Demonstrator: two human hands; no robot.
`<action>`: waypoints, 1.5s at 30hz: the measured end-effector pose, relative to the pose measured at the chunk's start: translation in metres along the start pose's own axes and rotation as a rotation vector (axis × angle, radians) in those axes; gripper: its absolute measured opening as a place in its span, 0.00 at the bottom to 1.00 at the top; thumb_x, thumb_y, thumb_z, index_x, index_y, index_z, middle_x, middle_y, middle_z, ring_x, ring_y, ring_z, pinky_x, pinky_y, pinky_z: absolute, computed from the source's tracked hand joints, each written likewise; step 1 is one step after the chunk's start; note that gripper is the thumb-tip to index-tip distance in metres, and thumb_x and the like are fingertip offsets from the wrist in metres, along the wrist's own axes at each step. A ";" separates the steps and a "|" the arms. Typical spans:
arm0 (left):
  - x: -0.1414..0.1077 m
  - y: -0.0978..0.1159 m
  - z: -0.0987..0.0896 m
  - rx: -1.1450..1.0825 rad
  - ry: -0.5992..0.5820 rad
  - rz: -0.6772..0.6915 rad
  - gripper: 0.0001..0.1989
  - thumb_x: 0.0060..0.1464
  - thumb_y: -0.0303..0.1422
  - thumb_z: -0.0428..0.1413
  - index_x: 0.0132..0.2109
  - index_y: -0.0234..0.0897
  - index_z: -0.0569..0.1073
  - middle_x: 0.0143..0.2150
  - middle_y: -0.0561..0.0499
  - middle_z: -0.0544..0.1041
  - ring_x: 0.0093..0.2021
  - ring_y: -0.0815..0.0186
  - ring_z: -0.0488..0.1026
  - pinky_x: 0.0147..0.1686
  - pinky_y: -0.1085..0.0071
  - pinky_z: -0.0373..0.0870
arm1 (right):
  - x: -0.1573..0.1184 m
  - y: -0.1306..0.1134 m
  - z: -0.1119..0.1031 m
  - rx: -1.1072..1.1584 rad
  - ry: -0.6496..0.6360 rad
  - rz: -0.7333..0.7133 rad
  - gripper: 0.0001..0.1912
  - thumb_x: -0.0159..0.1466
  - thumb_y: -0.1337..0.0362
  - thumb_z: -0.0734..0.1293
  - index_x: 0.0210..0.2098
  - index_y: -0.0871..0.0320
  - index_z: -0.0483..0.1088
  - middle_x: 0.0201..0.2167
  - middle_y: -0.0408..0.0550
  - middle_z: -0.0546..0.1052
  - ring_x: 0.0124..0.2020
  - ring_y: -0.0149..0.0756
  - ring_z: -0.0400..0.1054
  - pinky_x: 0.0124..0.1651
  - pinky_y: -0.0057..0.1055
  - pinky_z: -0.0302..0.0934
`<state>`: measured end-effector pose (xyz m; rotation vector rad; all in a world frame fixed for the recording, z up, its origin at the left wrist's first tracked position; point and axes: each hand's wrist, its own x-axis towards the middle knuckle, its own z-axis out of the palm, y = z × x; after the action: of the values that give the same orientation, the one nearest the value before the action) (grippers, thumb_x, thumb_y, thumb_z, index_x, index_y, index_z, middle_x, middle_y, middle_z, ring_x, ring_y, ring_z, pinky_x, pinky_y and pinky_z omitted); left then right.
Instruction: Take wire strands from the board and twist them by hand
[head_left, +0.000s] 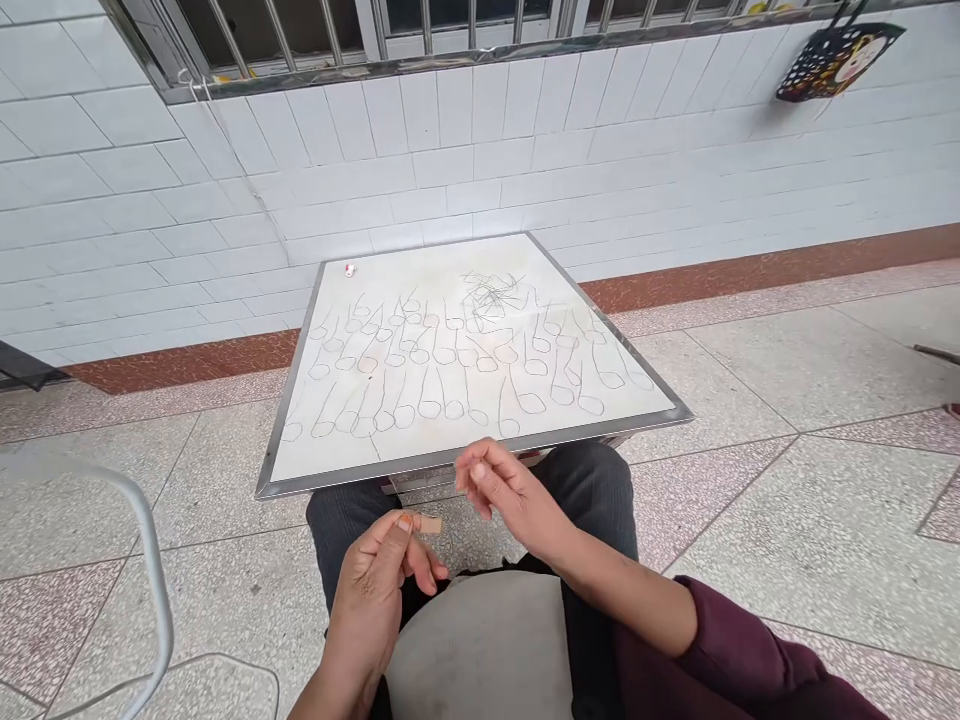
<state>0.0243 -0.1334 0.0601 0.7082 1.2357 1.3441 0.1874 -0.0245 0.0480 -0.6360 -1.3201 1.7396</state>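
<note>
My left hand [379,575] pinches a small tan strip [430,524] between thumb and forefinger, above my lap. Just right of it, near the table's front edge, my right hand [499,488] has its fingers curled with the thumb against them; whatever is between them, if anything, is too small to make out. On the white table [420,258] lie several thin wire loops with tails [429,408], spread in rough rows. A tangled pile of thin wires [491,297] rests towards the back right of the tabletop.
A small red and white object [350,270] sits at the table's back left corner. The tiled wall [442,170] stands behind it. A patterned bag [840,65] hangs at upper right. A curved grey tube [157,570] stands at lower left, with a cable on the floor.
</note>
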 end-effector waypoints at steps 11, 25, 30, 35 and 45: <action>0.003 0.007 0.005 -0.101 0.004 -0.050 0.14 0.58 0.43 0.59 0.34 0.35 0.77 0.26 0.51 0.76 0.28 0.66 0.72 0.34 0.71 0.70 | -0.012 0.021 0.022 -0.011 -0.143 0.098 0.11 0.66 0.55 0.66 0.43 0.53 0.71 0.25 0.38 0.71 0.20 0.24 0.60 0.21 0.22 0.55; 0.007 0.005 -0.001 0.078 -0.001 -0.105 0.17 0.57 0.46 0.57 0.33 0.35 0.75 0.26 0.48 0.79 0.33 0.59 0.78 0.33 0.69 0.73 | -0.015 0.037 0.021 -0.132 -0.061 0.111 0.11 0.66 0.56 0.65 0.44 0.53 0.75 0.26 0.41 0.72 0.22 0.27 0.64 0.21 0.23 0.58; 0.006 0.000 0.004 0.053 -0.005 -0.090 0.15 0.59 0.43 0.56 0.32 0.37 0.73 0.18 0.52 0.74 0.34 0.59 0.78 0.36 0.70 0.71 | -0.018 0.038 0.023 -0.175 -0.002 0.086 0.10 0.67 0.57 0.64 0.41 0.53 0.74 0.23 0.39 0.71 0.20 0.26 0.62 0.23 0.25 0.59; 0.005 -0.002 0.006 0.076 0.002 -0.087 0.15 0.58 0.44 0.56 0.31 0.38 0.72 0.16 0.53 0.72 0.34 0.58 0.78 0.35 0.69 0.71 | -0.020 0.036 0.023 -0.243 0.058 0.019 0.07 0.66 0.58 0.65 0.39 0.52 0.74 0.28 0.41 0.73 0.22 0.27 0.63 0.24 0.25 0.60; 0.008 -0.006 0.005 0.023 0.054 -0.072 0.17 0.56 0.46 0.59 0.36 0.35 0.77 0.28 0.49 0.78 0.32 0.64 0.74 0.33 0.71 0.71 | -0.015 0.029 0.018 -0.182 -0.021 0.089 0.11 0.66 0.55 0.64 0.43 0.51 0.74 0.26 0.40 0.71 0.19 0.25 0.63 0.21 0.25 0.60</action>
<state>0.0288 -0.1257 0.0537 0.6411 1.3091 1.2985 0.1716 -0.0496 0.0250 -0.7916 -1.4970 1.7128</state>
